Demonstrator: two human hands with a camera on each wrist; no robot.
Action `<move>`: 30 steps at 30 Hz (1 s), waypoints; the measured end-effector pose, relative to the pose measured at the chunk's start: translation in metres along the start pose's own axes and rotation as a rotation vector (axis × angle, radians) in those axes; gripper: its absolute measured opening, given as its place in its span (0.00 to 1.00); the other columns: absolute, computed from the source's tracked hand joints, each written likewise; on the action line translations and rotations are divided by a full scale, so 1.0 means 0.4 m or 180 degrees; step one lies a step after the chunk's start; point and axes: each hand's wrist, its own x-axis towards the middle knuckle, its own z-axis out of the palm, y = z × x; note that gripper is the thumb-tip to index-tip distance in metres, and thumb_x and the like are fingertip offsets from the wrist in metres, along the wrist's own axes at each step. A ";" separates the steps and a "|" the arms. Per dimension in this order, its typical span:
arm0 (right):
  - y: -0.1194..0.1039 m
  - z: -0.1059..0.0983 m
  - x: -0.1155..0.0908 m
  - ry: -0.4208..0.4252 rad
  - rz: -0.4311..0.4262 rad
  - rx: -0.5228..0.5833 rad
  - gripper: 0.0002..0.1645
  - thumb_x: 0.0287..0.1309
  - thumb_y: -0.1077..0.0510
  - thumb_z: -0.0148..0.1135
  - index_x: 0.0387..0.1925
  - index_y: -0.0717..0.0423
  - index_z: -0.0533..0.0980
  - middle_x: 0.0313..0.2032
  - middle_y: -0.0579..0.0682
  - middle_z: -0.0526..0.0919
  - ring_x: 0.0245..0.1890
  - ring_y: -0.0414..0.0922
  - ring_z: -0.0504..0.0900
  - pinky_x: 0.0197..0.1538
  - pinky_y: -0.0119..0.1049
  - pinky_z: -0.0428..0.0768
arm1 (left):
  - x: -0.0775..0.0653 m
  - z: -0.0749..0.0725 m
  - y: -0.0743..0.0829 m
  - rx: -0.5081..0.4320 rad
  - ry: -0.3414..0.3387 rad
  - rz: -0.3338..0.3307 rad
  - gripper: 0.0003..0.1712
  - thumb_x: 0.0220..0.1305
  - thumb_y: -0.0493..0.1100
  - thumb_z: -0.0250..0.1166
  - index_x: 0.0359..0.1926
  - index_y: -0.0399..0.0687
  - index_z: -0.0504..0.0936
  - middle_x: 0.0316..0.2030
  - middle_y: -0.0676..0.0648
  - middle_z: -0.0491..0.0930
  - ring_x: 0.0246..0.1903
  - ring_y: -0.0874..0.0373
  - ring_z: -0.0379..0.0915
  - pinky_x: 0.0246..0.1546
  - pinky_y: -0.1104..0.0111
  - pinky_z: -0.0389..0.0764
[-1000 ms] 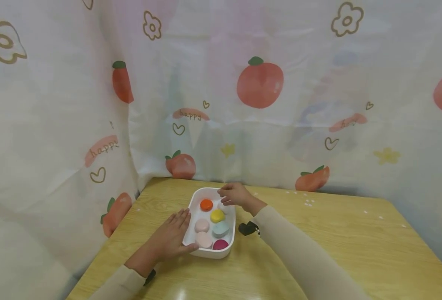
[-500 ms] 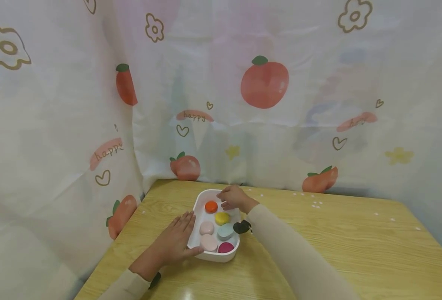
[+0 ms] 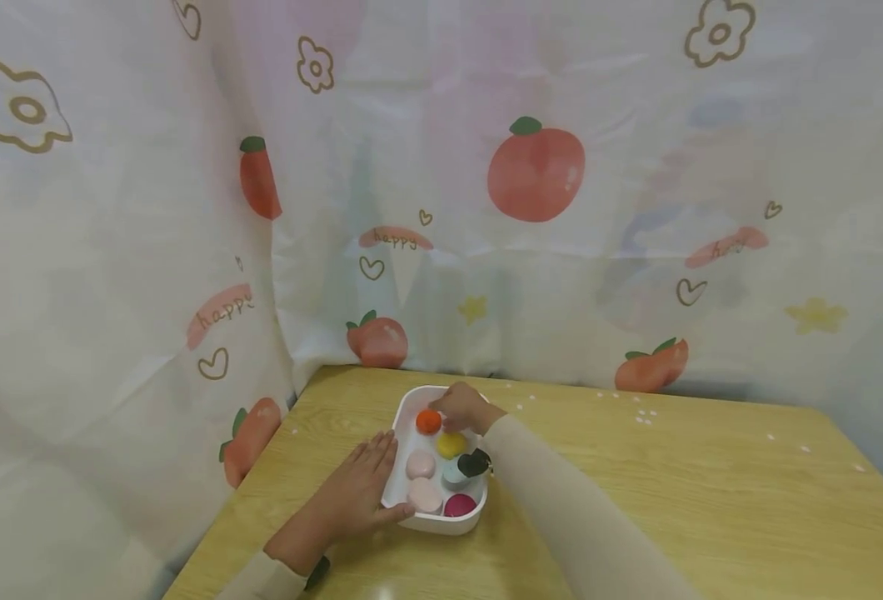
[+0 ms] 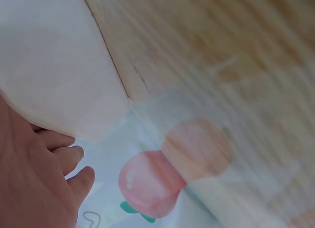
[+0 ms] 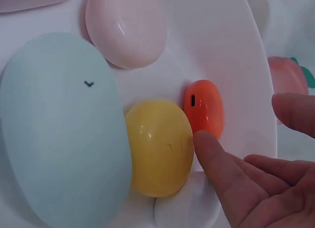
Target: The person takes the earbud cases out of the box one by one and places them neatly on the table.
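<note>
A white tray (image 3: 400,417) holds several smooth, rounded pebble-like cases. My left hand (image 3: 359,487) lies along the tray's left wall with straight fingers, its thumb at the near corner. Inside the far end, my right hand (image 3: 462,406) reaches over the orange case (image 5: 204,107), which has a dark slot. In the right wrist view, the index fingertip is right at the orange case and the yellow case (image 5: 160,146), with the thumb well apart. A white case (image 5: 187,203) lies partly behind those fingers.
Nearer in the tray lie a pale blue case (image 5: 64,134), two pale pink cases, one of them the pink case (image 3: 421,464), and a magenta case (image 3: 460,505). The wooden table (image 3: 636,500) meets a fruit-print curtain (image 3: 539,275) behind and on the left.
My right hand has come down and left from the tray's far right rim to the orange case. My left hand keeps its place on the tray, and the head view has shifted slightly.
</note>
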 end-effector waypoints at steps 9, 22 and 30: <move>-0.016 0.024 -0.021 0.0057 -0.0464 -0.0869 0.17 0.54 0.52 0.63 0.29 0.65 0.81 0.23 0.51 0.75 0.23 0.46 0.71 0.27 0.32 0.71 | 0.001 -0.004 0.003 0.0076 -0.0031 -0.0030 0.59 0.63 0.78 0.41 0.73 0.31 0.52 0.74 0.36 0.49 0.73 0.44 0.43 0.69 0.52 0.50; -0.012 0.086 0.003 0.0193 -0.0408 0.0060 0.06 0.43 0.67 0.65 0.25 0.70 0.80 0.18 0.51 0.73 0.19 0.45 0.70 0.23 0.31 0.69 | 0.001 -0.006 0.004 0.0053 -0.0007 0.0043 0.58 0.65 0.76 0.43 0.73 0.30 0.52 0.73 0.35 0.49 0.72 0.42 0.44 0.69 0.52 0.50; -0.043 0.097 -0.021 0.0354 -0.0353 -0.0413 0.17 0.42 0.67 0.68 0.37 0.73 0.78 0.31 0.58 0.79 0.31 0.51 0.76 0.38 0.37 0.77 | -0.003 -0.003 0.003 0.0009 0.0002 0.0043 0.58 0.65 0.76 0.43 0.73 0.29 0.51 0.73 0.35 0.48 0.72 0.42 0.45 0.69 0.52 0.50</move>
